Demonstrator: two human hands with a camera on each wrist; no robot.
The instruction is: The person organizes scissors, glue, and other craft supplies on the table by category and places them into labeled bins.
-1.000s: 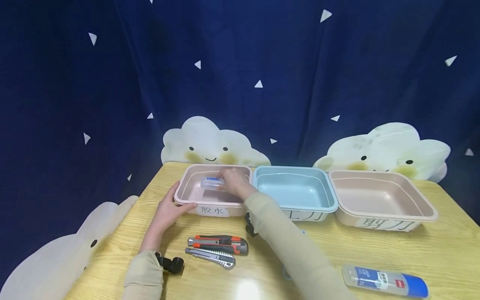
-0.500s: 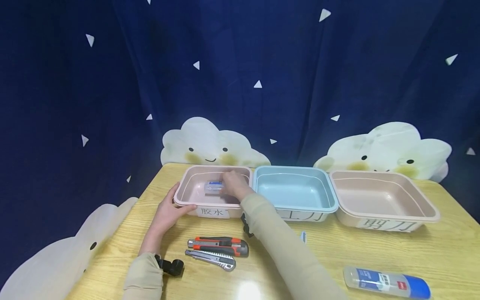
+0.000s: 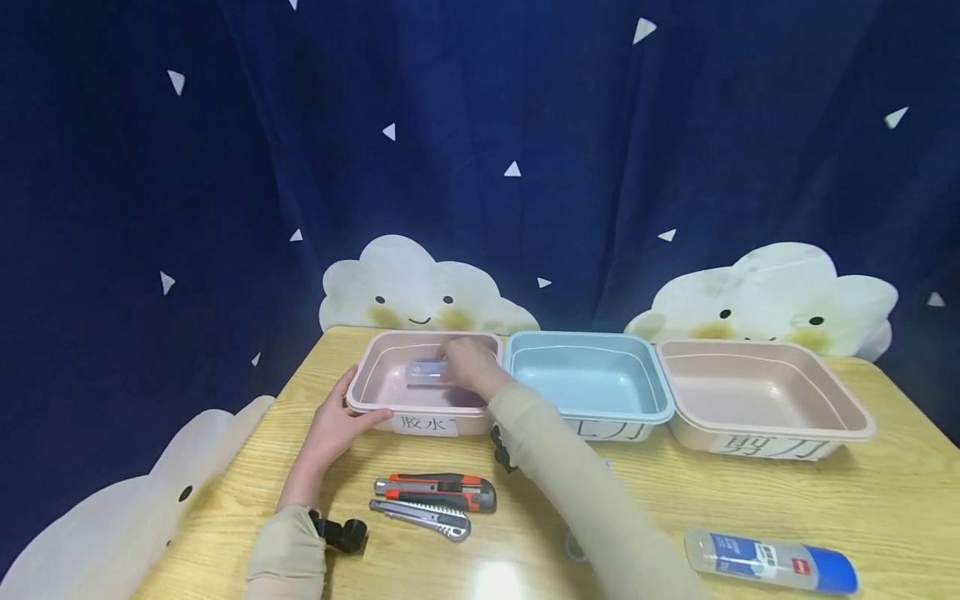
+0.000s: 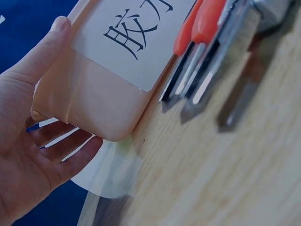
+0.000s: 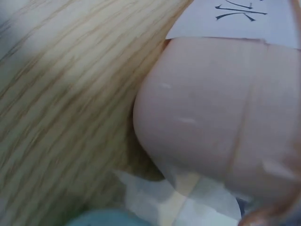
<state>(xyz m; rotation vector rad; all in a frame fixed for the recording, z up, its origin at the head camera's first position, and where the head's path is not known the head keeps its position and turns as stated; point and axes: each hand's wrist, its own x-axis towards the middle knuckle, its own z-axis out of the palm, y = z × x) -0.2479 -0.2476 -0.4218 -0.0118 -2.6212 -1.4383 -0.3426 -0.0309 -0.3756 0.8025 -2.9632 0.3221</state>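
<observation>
My right hand point(image 3: 471, 367) reaches into the left pinkish bin point(image 3: 425, 402) and holds a clear glue bottle point(image 3: 424, 372), which lies sideways near the bin's floor. The hand covers the bottle's right end. At the bin's left end, my left hand point(image 3: 339, 421) grips the rim. In the left wrist view the left hand's thumb presses the front edge, while its fingers point(image 4: 77, 153) go round the corner underneath. The right wrist view shows mostly the bin's outer wall point(image 5: 202, 108), with the right hand barely visible at the lower right edge.
A blue bin point(image 3: 592, 392) and another pinkish bin point(image 3: 765, 400) stand rightward in the row. In front lie an orange-black utility knife point(image 3: 442, 490), a grey utility knife point(image 3: 423, 517) and a glue bottle with blue cap point(image 3: 772, 562). An object beneath my right forearm is mostly hidden.
The right hand and its glue bottle shifted slightly right, then slightly back left inside the bin. The bottle's blue marking shows less now. My left hand keeps its place on the rim.
</observation>
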